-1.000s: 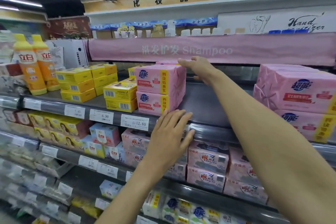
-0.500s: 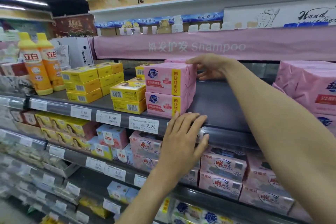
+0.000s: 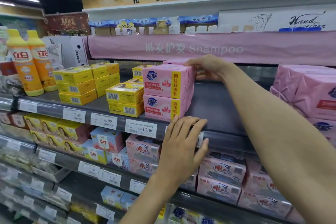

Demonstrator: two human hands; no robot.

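Note:
Two pink soap packs are stacked on the dark upper shelf (image 3: 227, 107): a top pink soap pack (image 3: 160, 82) on a lower one (image 3: 160, 108). My right hand (image 3: 207, 68) reaches in from the right and grips the top pack at its rear right corner, fingers curled over the top edge and thumb against the side. My left hand (image 3: 181, 143) lies flat with straight fingers on the shelf's front rail, just below the lower pack, covering part of a price label.
Yellow soap boxes (image 3: 123, 96) touch the pink stack's left side, with more yellow boxes (image 3: 76, 85) and two orange bottles (image 3: 27, 63) further left. Larger pink packs (image 3: 309, 92) stand at the right. A pink shampoo banner (image 3: 200, 47) hangs just above. Lower shelves hold several soap packs (image 3: 221, 171).
My right hand, first lying flat on the top pack, has curled round its rear right corner. My left hand stays on the shelf rail.

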